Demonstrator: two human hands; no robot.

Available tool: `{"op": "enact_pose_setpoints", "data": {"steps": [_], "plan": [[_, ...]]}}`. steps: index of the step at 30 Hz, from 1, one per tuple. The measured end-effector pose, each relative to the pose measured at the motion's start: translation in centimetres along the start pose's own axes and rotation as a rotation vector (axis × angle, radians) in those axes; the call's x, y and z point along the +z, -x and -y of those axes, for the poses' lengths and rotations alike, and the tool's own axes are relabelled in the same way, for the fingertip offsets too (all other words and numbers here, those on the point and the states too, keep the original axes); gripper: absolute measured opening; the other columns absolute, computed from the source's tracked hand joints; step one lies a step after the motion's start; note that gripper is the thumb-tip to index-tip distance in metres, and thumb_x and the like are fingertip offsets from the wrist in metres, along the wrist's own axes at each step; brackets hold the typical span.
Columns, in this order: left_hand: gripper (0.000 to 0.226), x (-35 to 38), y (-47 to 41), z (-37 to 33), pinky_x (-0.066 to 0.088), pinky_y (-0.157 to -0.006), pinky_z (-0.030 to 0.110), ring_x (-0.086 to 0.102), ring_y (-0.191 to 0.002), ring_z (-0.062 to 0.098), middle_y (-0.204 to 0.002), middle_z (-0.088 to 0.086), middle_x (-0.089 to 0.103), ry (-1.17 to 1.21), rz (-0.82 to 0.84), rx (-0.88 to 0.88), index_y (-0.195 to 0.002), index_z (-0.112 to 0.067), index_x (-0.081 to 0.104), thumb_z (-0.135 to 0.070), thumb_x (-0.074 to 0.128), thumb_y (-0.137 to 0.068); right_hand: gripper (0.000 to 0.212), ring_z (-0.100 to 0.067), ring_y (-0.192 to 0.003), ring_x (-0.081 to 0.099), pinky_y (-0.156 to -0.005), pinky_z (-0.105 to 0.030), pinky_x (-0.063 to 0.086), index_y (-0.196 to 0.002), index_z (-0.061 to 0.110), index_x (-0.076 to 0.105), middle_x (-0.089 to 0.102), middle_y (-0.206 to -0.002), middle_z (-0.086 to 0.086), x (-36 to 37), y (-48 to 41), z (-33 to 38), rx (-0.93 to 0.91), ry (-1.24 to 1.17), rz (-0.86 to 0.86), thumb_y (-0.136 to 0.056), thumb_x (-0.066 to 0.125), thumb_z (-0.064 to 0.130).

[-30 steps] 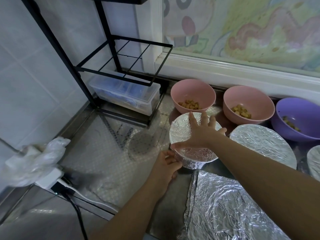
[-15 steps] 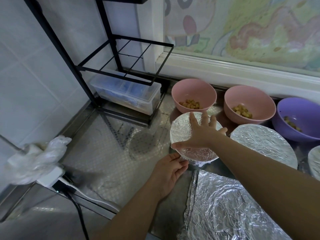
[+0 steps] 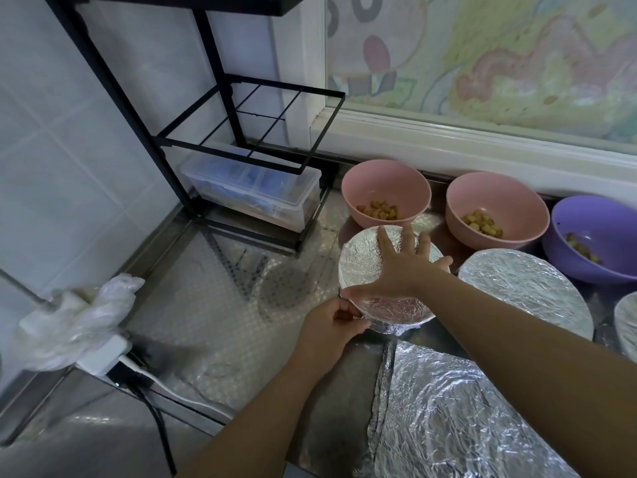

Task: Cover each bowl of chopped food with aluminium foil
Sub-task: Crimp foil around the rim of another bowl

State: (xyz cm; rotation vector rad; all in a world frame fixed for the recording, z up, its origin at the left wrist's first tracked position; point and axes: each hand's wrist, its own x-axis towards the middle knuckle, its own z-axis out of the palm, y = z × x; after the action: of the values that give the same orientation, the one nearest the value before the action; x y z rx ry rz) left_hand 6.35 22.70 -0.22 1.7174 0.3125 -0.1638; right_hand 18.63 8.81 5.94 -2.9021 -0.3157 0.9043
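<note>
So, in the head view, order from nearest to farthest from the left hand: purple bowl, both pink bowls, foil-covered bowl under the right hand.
From the left hand:
1. foil-covered bowl, pinched at its rim
2. left pink bowl, behind it
3. right pink bowl, back right
4. purple bowl, far right

Crinkled shiny foil (image 3: 365, 260) caps a bowl; pink bowls (image 3: 386, 188) look matt plastic

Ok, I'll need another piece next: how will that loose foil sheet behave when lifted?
Probably floppy and very light: the foil sheet lies thin and crinkled. It likely creases or tears easily, as its left edge is already bunched.
</note>
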Motion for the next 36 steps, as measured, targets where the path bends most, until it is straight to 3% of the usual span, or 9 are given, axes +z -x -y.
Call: {"op": "enact_pose_setpoints", "data": {"steps": [4,9,12,16,20,23,27,32,36], "plan": [[0.013,-0.1,-0.1,-0.1,0.050,-0.068,0.017,0.067,-0.071,0.002,-0.083,-0.006,0.075,-0.079,-0.042,0.061,-0.083,-0.027,0.071,-0.016,0.077,-0.085,0.152,-0.045,-0.148,-0.028,-0.109,-0.082,0.002,-0.154,0.037,-0.027,-0.038,-0.161,-0.010,0.0,-0.1,0.0,0.005,0.000,0.010,-0.046,0.055,0.103],[0.013,-0.1,-0.2,-0.2,0.051,-0.063,0.018,0.069,-0.067,0.010,-0.078,-0.002,0.074,-0.121,-0.113,0.034,-0.085,-0.017,0.069,-0.022,0.080,-0.082,0.150,-0.045,-0.148,-0.028,-0.110,-0.082,0.002,-0.155,0.036,-0.027,-0.038,-0.161,-0.011,0.0,0.0,0.1,0.002,0.002,0.007,-0.048,0.056,0.102],[0.010,-0.2,-0.3,-0.8,0.051,-0.064,0.018,0.071,-0.067,0.010,-0.074,0.001,0.075,-0.111,-0.072,-0.054,-0.086,-0.011,0.070,-0.019,0.077,-0.086,0.151,-0.045,-0.148,-0.029,-0.109,-0.082,0.002,-0.155,0.036,-0.027,-0.038,-0.161,-0.011,0.0,0.1,0.1,0.005,-0.004,0.013,-0.047,0.056,0.102],[0.004,0.3,0.0,-2.0,0.054,-0.062,0.016,0.073,-0.072,0.009,-0.082,0.006,0.076,0.218,0.005,-0.330,-0.090,-0.006,0.070,-0.006,0.068,-0.092,0.152,-0.044,-0.148,-0.028,-0.110,-0.082,0.003,-0.155,0.036,-0.027,-0.037,-0.161,-0.010,0.1,0.0,0.0,0.007,0.003,0.009,-0.047,0.056,0.103],[0.012,0.0,0.4,-3.2,0.060,-0.072,0.027,0.074,-0.085,0.018,-0.098,0.013,0.075,0.549,0.031,-0.578,-0.106,0.002,0.067,-0.001,0.059,-0.096,0.151,-0.044,-0.148,-0.028,-0.110,-0.082,0.003,-0.155,0.036,-0.026,-0.038,-0.161,-0.010,0.1,-0.1,-0.1,0.003,0.001,0.008,-0.046,0.055,0.103],[0.019,-0.7,0.8,-4.8,0.055,-0.089,0.037,0.068,-0.100,0.027,-0.108,0.018,0.071,0.729,0.085,-0.696,-0.106,0.005,0.066,-0.001,0.048,-0.100,0.152,-0.044,-0.148,-0.028,-0.110,-0.082,0.002,-0.155,0.036,-0.026,-0.039,-0.160,-0.010,0.2,-0.1,-0.1,-0.004,-0.006,0.006,-0.046,0.055,0.103],[0.041,-1.4,0.5,-7.4,0.033,-0.112,0.049,0.046,-0.129,0.044,-0.133,0.033,0.053,0.911,0.136,-0.755,-0.120,0.016,0.055,-0.013,0.034,-0.100,0.152,-0.045,-0.148,-0.029,-0.110,-0.082,0.001,-0.155,0.036,-0.027,-0.038,-0.161,-0.010,0.2,-0.2,-0.1,-0.002,-0.009,0.004,-0.046,0.056,0.102],[0.055,-1.5,0.5,-9.6,0.040,-0.087,0.055,0.047,-0.122,0.048,-0.133,0.040,0.051,1.169,0.170,-0.798,-0.128,0.023,0.046,-0.024,0.029,-0.103,0.154,-0.045,-0.148,-0.029,-0.110,-0.082,0.000,-0.155,0.034,-0.027,-0.037,-0.161,-0.010,0.3,-0.2,-0.1,0.002,-0.025,-0.012,-0.045,0.058,0.101],[0.061,-1.7,0.2,-9.9,0.036,-0.102,0.060,0.046,-0.130,0.047,-0.134,0.037,0.052,1.274,0.188,-0.804,-0.137,0.016,0.041,-0.033,0.031,-0.101,0.155,-0.044,-0.148,-0.029,-0.110,-0.081,0.000,-0.155,0.035,-0.027,-0.036,-0.162,-0.010,0.4,-0.3,-0.1,0.014,-0.032,-0.019,-0.044,0.059,0.101]]}}
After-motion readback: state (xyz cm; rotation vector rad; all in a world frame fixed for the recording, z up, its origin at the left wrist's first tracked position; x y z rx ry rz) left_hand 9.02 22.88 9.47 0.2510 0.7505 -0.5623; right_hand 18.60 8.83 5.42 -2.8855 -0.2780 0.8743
